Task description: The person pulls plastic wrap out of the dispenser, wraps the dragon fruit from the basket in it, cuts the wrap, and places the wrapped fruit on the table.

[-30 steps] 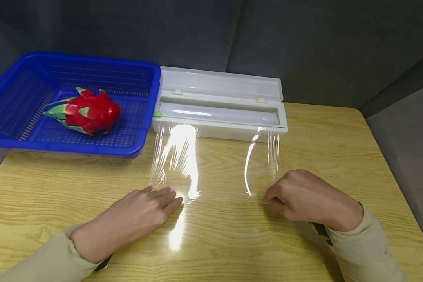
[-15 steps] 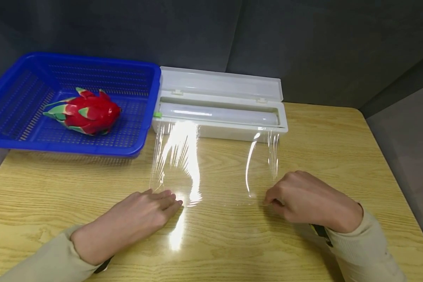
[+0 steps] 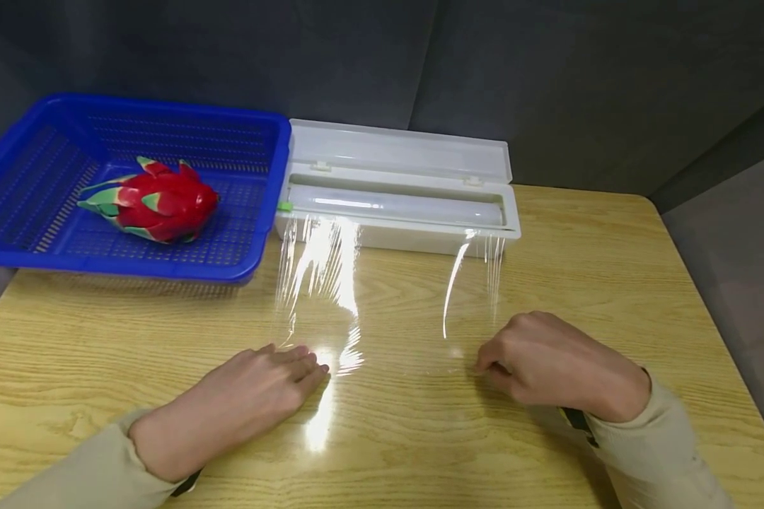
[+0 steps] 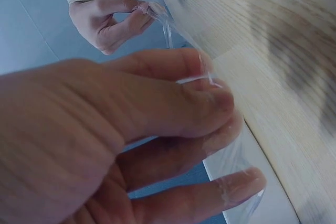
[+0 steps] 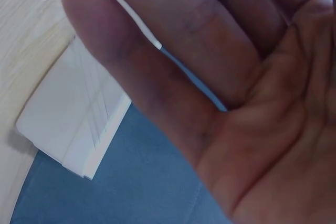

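Observation:
A clear sheet of cling film (image 3: pixel 407 304) stretches from the roll (image 3: pixel 395 205) in a white dispenser box (image 3: pixel 382 233) toward the person. My left hand (image 3: pixel 248 389) pinches the sheet's near left corner; in the left wrist view, thumb and index finger meet on it while film clings to the other fingertips. At the near right corner my right hand (image 3: pixel 557 364) pinches the film, its fingers curled. The left wrist view also shows that right hand (image 4: pixel 107 22) with the gathered film edge. In the right wrist view the film grip itself is mostly out of frame.
Left of the dispenser stands a blue plastic basket (image 3: pixel 255 265) with a red dragon fruit (image 3: pixel 165 205) in it. The dispenser's lid (image 3: pixel 401 152) is raised at the back. A green tab (image 3: pixel 284 206) sits at the box's left end. Dark grey panels rise behind the wooden table (image 3: pixel 382 452).
Both hands have drifted very slightly toward the person, with the film still held. Reflections on the sheet have shifted. Basket, dragon fruit and dispenser have stayed in place.

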The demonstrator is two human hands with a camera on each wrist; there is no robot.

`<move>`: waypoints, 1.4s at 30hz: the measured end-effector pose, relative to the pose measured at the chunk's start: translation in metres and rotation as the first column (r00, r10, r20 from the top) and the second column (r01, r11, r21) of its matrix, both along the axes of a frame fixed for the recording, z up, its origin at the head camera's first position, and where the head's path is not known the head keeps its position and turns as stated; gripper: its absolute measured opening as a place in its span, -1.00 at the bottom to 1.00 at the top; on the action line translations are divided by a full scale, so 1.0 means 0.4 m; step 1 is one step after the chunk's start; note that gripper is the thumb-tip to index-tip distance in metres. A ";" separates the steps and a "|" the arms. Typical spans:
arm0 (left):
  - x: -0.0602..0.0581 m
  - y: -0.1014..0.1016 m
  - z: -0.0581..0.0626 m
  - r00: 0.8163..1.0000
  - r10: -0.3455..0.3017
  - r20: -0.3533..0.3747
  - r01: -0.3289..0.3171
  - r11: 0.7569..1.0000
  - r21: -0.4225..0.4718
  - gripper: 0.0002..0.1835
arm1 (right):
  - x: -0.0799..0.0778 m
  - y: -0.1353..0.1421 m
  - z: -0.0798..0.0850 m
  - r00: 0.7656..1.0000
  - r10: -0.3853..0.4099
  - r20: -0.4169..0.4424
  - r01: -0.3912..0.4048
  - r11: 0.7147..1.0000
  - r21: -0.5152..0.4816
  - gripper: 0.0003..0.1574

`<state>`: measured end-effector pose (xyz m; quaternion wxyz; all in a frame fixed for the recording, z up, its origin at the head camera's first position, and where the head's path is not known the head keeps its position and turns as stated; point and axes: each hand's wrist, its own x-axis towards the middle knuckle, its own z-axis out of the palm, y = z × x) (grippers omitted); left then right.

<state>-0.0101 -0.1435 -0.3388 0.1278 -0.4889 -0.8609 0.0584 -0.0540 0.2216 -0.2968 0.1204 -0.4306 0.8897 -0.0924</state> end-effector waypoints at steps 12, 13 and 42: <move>0.005 0.004 0.000 0.998 0.013 0.058 -0.011 0.999 -0.035 -0.68 | 0.003 -0.002 -0.003 1.000 0.000 0.013 0.000 1.000 0.006 -0.70; 0.005 0.004 0.000 0.998 0.014 0.061 -0.012 0.999 -0.035 -0.68 | 0.003 -0.002 -0.003 1.000 0.000 0.015 0.000 1.000 0.006 -0.71; 0.007 0.007 0.002 0.999 -0.018 0.047 0.017 1.000 0.014 -0.82 | 0.006 -0.020 -0.012 0.997 0.006 0.073 -0.009 0.999 0.031 -0.63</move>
